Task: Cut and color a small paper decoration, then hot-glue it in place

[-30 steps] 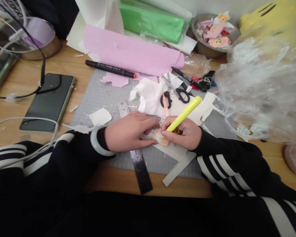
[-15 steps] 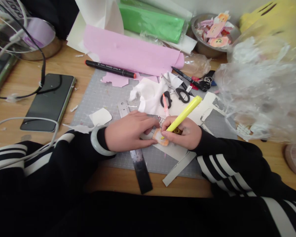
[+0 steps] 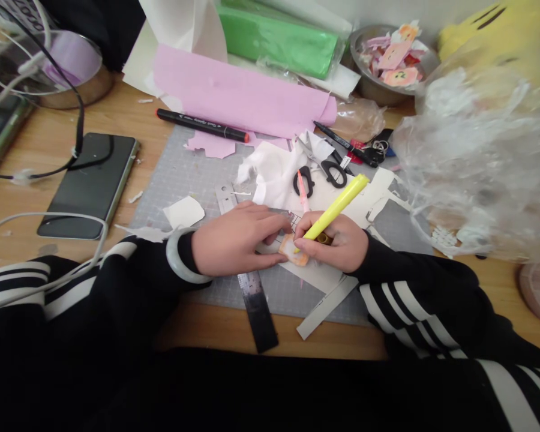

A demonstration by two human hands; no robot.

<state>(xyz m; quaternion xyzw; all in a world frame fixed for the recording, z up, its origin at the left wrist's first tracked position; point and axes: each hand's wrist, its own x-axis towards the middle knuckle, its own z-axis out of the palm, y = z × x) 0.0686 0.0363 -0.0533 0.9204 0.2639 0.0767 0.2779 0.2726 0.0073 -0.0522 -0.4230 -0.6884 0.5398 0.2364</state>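
Observation:
My right hand (image 3: 337, 243) is closed around a yellow marker (image 3: 337, 207), tilted with its tip down on a small paper piece (image 3: 290, 247). That piece is white in the middle and orange along its edges. My left hand (image 3: 238, 239), with a pale bangle at the wrist, pinches the piece's left side between thumb and fingers. White paper lies beneath both hands. A steel ruler (image 3: 252, 294) runs under my left hand. Just beyond my hands are a thin pink pen (image 3: 303, 191) and black-handled scissors (image 3: 333, 174).
A grey cutting mat (image 3: 180, 162) carries paper scraps and a black marker (image 3: 202, 125). Behind it lie a pink paper roll (image 3: 243, 90) and a green pack (image 3: 279, 45). A metal bowl of cutouts (image 3: 360, 57) and plastic bags (image 3: 472, 156) stand right; a phone (image 3: 90, 186) lies left.

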